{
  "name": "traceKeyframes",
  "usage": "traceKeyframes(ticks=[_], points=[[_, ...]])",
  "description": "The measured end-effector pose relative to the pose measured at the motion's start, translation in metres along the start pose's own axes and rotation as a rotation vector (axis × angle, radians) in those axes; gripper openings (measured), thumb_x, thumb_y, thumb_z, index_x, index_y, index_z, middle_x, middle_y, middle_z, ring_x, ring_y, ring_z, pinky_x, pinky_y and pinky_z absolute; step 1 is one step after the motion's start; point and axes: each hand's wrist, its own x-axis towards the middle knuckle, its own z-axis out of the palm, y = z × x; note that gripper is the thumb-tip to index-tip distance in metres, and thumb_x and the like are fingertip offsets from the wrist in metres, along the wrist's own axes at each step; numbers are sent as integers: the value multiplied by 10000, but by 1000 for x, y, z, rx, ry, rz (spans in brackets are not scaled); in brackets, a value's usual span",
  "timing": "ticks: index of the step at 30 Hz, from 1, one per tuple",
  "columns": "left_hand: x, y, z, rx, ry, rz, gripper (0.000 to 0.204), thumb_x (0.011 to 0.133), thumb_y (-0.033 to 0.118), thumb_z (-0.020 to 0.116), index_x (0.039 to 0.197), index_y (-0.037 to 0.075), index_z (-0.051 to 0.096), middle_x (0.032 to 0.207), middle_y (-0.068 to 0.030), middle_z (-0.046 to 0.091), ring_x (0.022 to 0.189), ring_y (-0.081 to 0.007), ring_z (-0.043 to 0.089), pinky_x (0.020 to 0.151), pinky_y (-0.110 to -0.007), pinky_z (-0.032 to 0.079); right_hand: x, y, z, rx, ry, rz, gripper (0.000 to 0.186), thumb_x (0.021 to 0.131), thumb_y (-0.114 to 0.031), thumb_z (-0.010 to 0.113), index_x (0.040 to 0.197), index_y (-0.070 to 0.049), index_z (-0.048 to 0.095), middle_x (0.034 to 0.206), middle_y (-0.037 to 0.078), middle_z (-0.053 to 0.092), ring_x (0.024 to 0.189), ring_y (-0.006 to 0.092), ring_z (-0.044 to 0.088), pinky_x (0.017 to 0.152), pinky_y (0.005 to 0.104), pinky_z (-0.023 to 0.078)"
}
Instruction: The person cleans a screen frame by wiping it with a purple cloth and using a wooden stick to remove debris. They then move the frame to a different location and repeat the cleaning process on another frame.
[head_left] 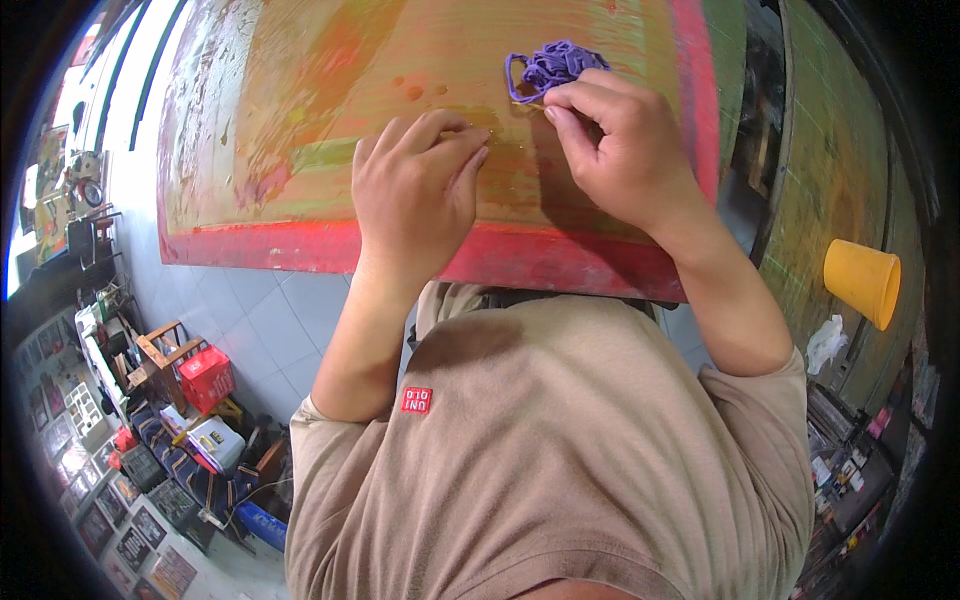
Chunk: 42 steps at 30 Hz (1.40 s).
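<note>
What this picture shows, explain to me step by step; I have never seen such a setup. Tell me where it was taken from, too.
There is no machine here, only a person's two bare hands. The single picture comes from a wide fisheye camera worn on the head, looking down, so the person's beige shirt fills the lower part and straight edges bend near the rim.

The hands are over a red-edged surface streaked with orange, green and yellow. On it lies a loose purple bundle of cord. The right hand is beside it, thumb and forefinger close to a thin yellowish strand; whether they grip it is unclear. The left hand has its fingers bunched; I cannot tell whether it holds anything.
</note>
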Motion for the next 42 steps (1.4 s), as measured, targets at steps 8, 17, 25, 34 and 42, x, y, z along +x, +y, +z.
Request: traceKeyframes(ticks=[8, 17, 25, 34, 42], points=[[-1, 2, -2, -60, -43, -180, 53, 769, 113, 640, 754, 63, 635, 767, -77, 591, 755, -280, 563, 665, -385, 430, 1, -18, -18, 120, -165, -3, 47, 783, -44, 622, 805, -6, 638, 729, 130, 610, 632, 286, 579, 567, 354, 441], [3, 1, -2, -276, -120, -326, 66, 787, 68, 601, 749, 15, 610, 733, -131, 582, 738, -324, 558, 662, -399, 443, -8, -25, 6, 106, -80, 48, 82, 770, -78, 590, 734, -9, 616, 716, 173, 607, 681, 366, 593, 609, 449, 467], [4, -2, -2, -386, -124, -367, 65, 789, 43, 588, 751, -10, 596, 721, -142, 576, 710, -310, 543, 655, -383, 437, -9, -25, 8, 47, -147, 20, 52, 771, -45, 642, 801, -3, 650, 734, 150, 633, 647, 326, 612, 560, 363, 469], [4, -5, -4, -487, -126, -420, 55, 800, 12, 579, 767, -30, 594, 692, -126, 552, 620, -220, 512, 590, -316, 420, -8, -27, 9, 37, -163, -17, 53, 761, -35, 644, 797, 4, 648, 735, 156, 632, 651, 327, 615, 558, 362, 473], [3, -9, -4, -574, -114, -462, 60, 815, 8, 574, 785, -40, 595, 700, -98, 561, 611, -150, 491, 578, -279, 414, -8, -28, 14, 22, -165, -56, 53, 755, -44, 651, 790, -4, 650, 691, 155, 612, 614, 329, 596, 541, 379, 461]])
